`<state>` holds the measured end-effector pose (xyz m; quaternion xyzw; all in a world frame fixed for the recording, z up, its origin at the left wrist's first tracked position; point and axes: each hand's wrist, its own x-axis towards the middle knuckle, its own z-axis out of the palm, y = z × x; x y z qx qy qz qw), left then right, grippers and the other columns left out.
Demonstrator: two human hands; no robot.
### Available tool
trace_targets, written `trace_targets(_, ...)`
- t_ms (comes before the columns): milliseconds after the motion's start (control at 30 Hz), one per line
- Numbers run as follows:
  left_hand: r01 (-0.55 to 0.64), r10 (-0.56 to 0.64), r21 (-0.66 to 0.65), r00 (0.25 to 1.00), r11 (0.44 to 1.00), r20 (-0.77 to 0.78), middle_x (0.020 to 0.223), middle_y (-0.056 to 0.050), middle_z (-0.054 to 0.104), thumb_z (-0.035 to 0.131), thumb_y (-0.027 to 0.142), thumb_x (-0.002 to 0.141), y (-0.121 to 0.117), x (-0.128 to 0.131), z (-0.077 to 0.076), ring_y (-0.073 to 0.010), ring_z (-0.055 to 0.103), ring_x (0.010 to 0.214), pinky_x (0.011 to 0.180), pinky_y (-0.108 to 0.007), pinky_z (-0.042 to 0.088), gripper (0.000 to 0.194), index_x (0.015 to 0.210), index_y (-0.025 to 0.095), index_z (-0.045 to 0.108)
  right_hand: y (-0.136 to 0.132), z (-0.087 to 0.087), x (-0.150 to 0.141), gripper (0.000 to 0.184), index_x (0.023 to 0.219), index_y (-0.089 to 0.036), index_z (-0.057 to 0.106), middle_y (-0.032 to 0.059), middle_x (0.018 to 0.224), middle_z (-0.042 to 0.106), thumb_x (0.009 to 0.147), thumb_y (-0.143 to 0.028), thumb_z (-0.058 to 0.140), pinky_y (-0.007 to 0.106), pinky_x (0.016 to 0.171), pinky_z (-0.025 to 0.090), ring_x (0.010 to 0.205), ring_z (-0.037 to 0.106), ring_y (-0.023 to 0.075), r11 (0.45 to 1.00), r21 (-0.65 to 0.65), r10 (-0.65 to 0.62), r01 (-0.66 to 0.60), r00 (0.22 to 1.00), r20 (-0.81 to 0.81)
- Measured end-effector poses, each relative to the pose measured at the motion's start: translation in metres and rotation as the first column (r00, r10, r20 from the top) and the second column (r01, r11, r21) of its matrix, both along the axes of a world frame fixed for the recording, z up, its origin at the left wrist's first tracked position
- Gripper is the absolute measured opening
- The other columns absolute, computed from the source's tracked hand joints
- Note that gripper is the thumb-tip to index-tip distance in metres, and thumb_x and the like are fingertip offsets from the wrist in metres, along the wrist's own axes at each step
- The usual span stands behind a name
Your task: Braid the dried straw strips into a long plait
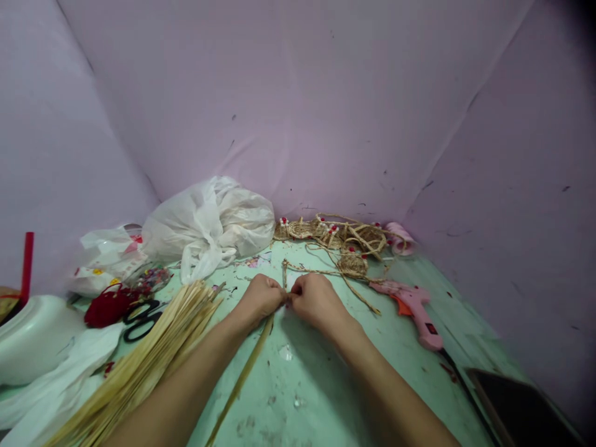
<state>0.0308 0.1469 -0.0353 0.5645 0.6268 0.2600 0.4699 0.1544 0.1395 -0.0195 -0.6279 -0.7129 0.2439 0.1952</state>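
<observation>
My left hand (264, 297) and my right hand (316, 299) are close together over the middle of the green tabletop (298, 372). Both are closed, pinching a dried straw strip (249, 369) between them. The strip's long tail runs from under my left hand down toward the near edge. What the fingertips do with it is partly hidden. Just beyond my hands lies a thin braided straw cord (311, 269), leading right to a coiled straw piece (352, 264). Beneath my left forearm and beside it rests a bundle of dried straw strips (153, 360).
A pink glue gun (421, 313) with a black cord lies at right, near a dark flat object (521, 403). Woven straw pieces with red and white beads (333, 234) line the back wall. At left are a white plastic bag (214, 223), black scissors (142, 320), red yarn (109, 307) and a white container (40, 341).
</observation>
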Motion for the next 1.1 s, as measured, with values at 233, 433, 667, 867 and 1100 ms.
trace_targets(233,-0.073,0.086,-0.094,0.985,0.993,0.149,0.031,0.005,0.027,0.042,0.011,0.052,-0.005,0.001,0.010,-0.0040,0.019,0.031,0.035,-0.021,0.010,0.015,0.038,0.016,0.038,-0.014,0.013,-0.013,0.006,0.050,-0.015,0.062,0.0086,0.050,0.057,0.054,-0.017,0.060,0.026,0.047,0.022,0.049,0.045,0.0136,0.996,-0.083,-0.045,0.042,0.998,-0.040)
trace_targets(433,0.017,0.020,-0.143,0.967,0.990,0.253,0.035,0.005,0.036,0.045,0.015,0.051,-0.003,-0.008,0.011,-0.0037,0.024,0.028,0.031,-0.019,0.011,0.006,0.048,0.013,0.050,-0.018,0.015,-0.015,0.012,0.049,-0.016,0.063,0.0049,0.048,0.055,0.055,-0.010,0.054,0.025,0.048,0.023,0.048,0.042,0.0117,0.997,-0.053,0.054,-0.054,0.999,-0.008)
trace_targets(667,0.033,0.010,-0.156,0.964,0.987,0.264,0.032,0.006,0.035,0.053,0.018,0.050,-0.002,-0.010,0.014,-0.0035,0.025,0.028,0.030,-0.018,0.012,0.005,0.049,0.013,0.049,-0.005,0.021,0.009,0.010,0.052,-0.017,0.063,0.0022,0.047,0.054,0.059,-0.022,0.058,0.024,0.045,0.028,0.045,0.045,0.0117,0.973,-0.218,0.026,-0.078,0.972,-0.235)
trace_targets(867,0.054,-0.003,-0.168,0.957,0.984,0.291,0.035,0.006,0.038,0.052,0.020,0.053,-0.001,-0.013,0.014,-0.0028,0.025,0.028,0.030,-0.017,0.012,0.007,0.052,0.013,0.050,0.001,0.015,0.000,0.009,0.054,-0.015,0.054,0.0028,0.051,0.056,0.063,-0.014,0.055,0.023,0.049,0.040,0.048,0.050,0.0109,0.878,-0.478,-0.324,-0.030,0.698,-0.638)
trace_targets(1100,0.091,-0.047,-0.159,0.965,0.983,0.258,0.034,0.005,0.038,0.050,0.018,0.053,-0.001,-0.013,0.014,-0.0035,0.027,0.028,0.030,-0.017,0.014,0.007,0.050,0.013,0.051,-0.003,0.003,-0.012,0.013,0.052,-0.014,0.049,-0.0021,0.043,0.049,0.065,-0.015,0.051,0.019,0.036,0.024,0.033,0.030,0.0037,0.854,-0.518,-0.326,-0.047,0.727,-0.604)
